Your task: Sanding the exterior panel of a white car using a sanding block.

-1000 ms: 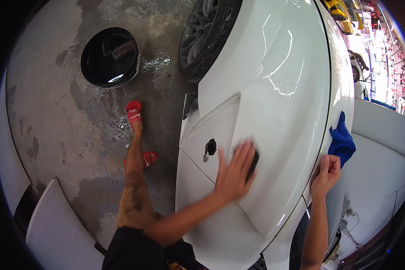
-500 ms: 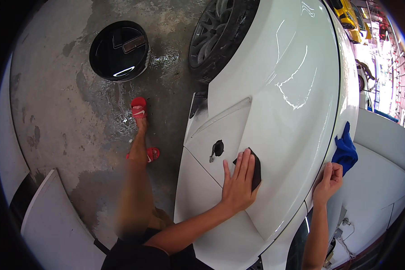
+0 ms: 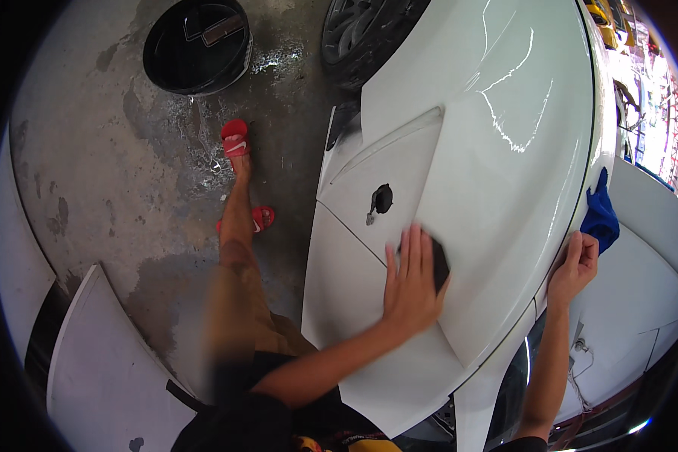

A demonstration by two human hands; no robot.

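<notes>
My left hand (image 3: 413, 290) lies palm down on a white car panel (image 3: 497, 218), fingers stretched out. Beneath its fingers a black sheet (image 3: 440, 264), which looks like sandpaper, is pressed to the paint; most of it is hidden. Just beyond the fingertips is a dark round hole (image 3: 383, 199) with a small piece hanging from it. At the panel's right edge, my right hand (image 3: 576, 264) is closed, fingers bent together on a crumpled blue cloth (image 3: 601, 215) that hangs past the edge.
A black bucket (image 3: 196, 64) stands on the wet concrete floor at the far left. A wheel (image 3: 361, 38) is beyond the panel. A loose white panel (image 3: 102, 361) rests at lower left. My feet wear red sandals (image 3: 235, 137). White bodywork (image 3: 629, 301) lies at right.
My left hand and the black sheet have slid nearer to me along the panel, away from the hole. My right hand stays at the edge with the blue cloth. The whole view has shifted.
</notes>
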